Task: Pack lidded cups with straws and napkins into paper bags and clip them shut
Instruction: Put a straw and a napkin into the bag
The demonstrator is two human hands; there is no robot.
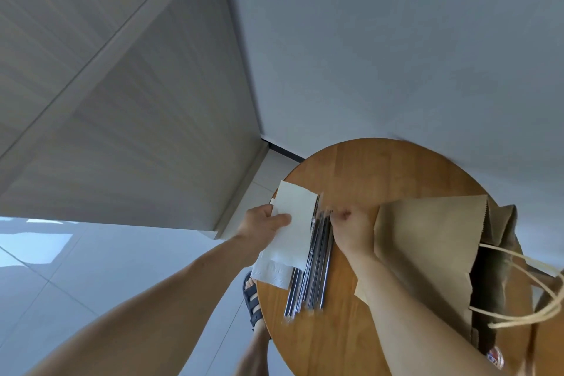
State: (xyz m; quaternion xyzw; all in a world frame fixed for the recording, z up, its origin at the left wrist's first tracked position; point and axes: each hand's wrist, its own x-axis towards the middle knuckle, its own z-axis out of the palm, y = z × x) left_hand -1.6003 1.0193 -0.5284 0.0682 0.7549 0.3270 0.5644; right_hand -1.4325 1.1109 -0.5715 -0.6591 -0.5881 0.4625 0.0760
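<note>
White napkin [297, 223] at table [381, 162] edge, straws [317, 268] just beside

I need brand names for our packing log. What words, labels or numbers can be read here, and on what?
No text can be read.
A red and blue print at the lower right edge, beside the paper bag: too blurred and partly cut off to read.
On the napkin, the wrapped straws and the paper bag: no lettering visible.
</note>
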